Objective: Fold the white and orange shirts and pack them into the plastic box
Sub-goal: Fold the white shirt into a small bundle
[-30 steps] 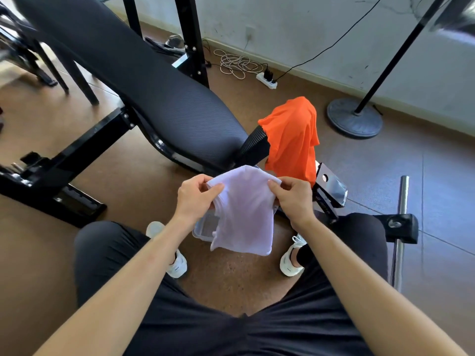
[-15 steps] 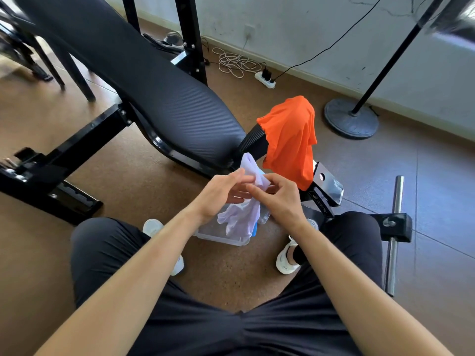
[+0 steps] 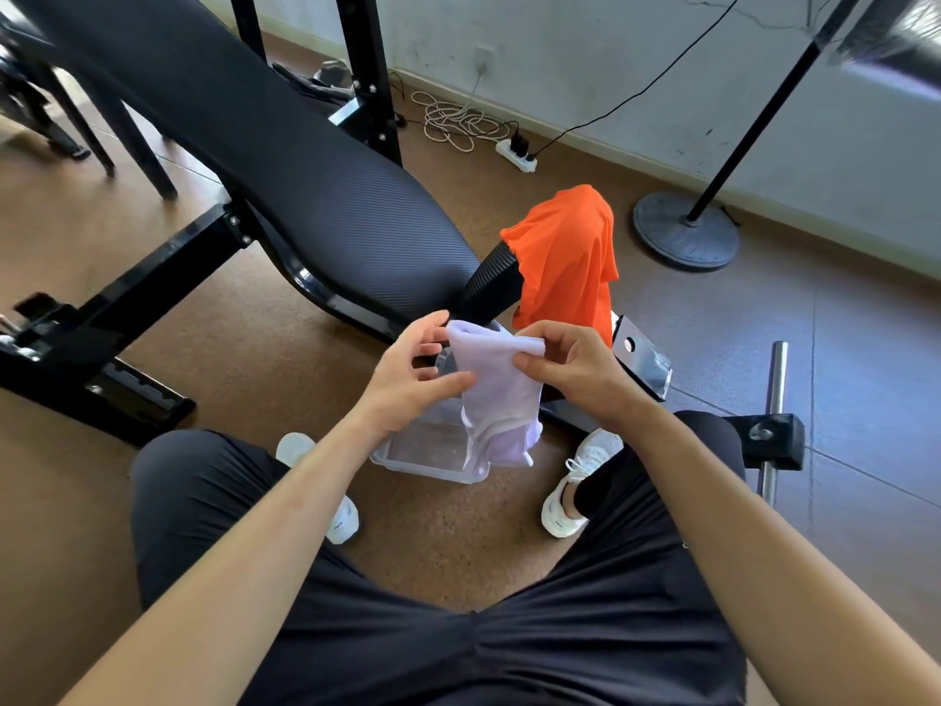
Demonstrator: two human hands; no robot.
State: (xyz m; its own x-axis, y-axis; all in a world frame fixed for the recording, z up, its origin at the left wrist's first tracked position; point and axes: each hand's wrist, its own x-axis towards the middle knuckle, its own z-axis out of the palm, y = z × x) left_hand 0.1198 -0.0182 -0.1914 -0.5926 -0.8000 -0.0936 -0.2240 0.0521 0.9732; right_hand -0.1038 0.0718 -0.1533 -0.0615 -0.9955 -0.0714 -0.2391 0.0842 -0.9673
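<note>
Since half a second ago, both hands are drawing the white shirt [image 3: 501,394] out from a bunched wad into a narrow folded strip, its top edge now stretched flat between them.

Largest in view, the black weight bench [image 3: 285,160] is slanting from 10 o'clock down toward the centre, its padded end stopping just beside the hands. Open brown floor [image 3: 285,359] is lying at 9 o'clock between the bench frame and the person's knee, and more bare floor is spreading at 3 o'clock past the steel bar [image 3: 774,400]. The round stand base [image 3: 685,229] is sitting well apart at 2 o'clock, near the wall.

The orange shirt [image 3: 568,257] is draping over the bench's foam roller at 1 o'clock, hanging downward, its lower hem just above the right hand.

The white shirt is hanging with its long axis vertical, top edge at the fingers and loose lower end pointing toward 6 o'clock, over the right side of the box.

The plastic box [image 3: 427,450] is sitting on the floor between the two white shoes, clear-walled; nothing is showing inside it but its bare bottom.

The left hand [image 3: 412,379] is pinching the shirt's left top corner, thumb lying across the cloth. The right hand [image 3: 575,374] is pinching the right top corner between thumb and curled fingers.
</note>
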